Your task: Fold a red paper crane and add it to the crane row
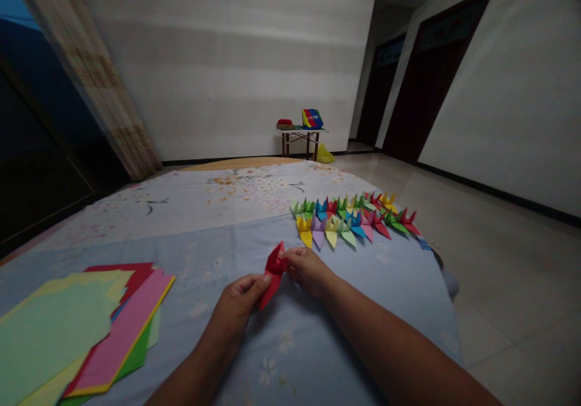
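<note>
A red folded paper crane [273, 279] is held between my two hands above the blue floral cloth. My left hand [245, 294] pinches its lower left side, thumb on top. At its upper right, my right hand [305, 265] grips the paper with closed fingers. One pointed flap stands up and another points down toward me. Beyond my right hand, several finished paper cranes [348, 236] in many colours stand in rows. Loose sheets of coloured paper [68, 315] lie in a fanned pile to the left of my left hand.
The table is covered by a blue cloth [200, 255] and a white floral cloth [190, 194]. Against the far wall stands a small table [302, 131] with a colourful box [312, 118]. A yellow bag [324, 153] sits beside it on the floor.
</note>
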Tool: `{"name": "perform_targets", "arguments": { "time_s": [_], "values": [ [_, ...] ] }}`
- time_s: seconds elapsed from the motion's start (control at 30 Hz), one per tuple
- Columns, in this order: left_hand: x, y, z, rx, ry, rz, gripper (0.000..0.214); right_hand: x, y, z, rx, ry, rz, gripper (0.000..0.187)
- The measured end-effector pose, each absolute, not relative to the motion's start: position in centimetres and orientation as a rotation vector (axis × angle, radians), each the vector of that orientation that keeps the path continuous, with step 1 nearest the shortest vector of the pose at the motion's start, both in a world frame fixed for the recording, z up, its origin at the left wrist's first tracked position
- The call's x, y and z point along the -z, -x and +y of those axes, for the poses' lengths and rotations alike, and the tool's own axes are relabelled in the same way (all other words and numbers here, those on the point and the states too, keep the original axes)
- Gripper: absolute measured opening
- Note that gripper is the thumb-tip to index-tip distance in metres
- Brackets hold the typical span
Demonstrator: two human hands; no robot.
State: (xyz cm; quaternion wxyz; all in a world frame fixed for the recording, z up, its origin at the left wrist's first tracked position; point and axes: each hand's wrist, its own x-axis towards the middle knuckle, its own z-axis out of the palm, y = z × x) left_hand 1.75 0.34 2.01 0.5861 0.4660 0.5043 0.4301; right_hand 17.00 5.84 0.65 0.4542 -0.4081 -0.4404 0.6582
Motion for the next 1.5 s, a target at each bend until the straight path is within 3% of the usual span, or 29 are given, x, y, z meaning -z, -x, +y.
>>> {"name": "perform_targets", "arguments": {
  "time_s": [1.5],
  "values": [
    [-2.31,-1.99,0.06,-0.923,-1.062,1.201,0.04,-0.32,-17.0,5.81,-1.757,0.931,-1.013,0.028]
  ]
}}
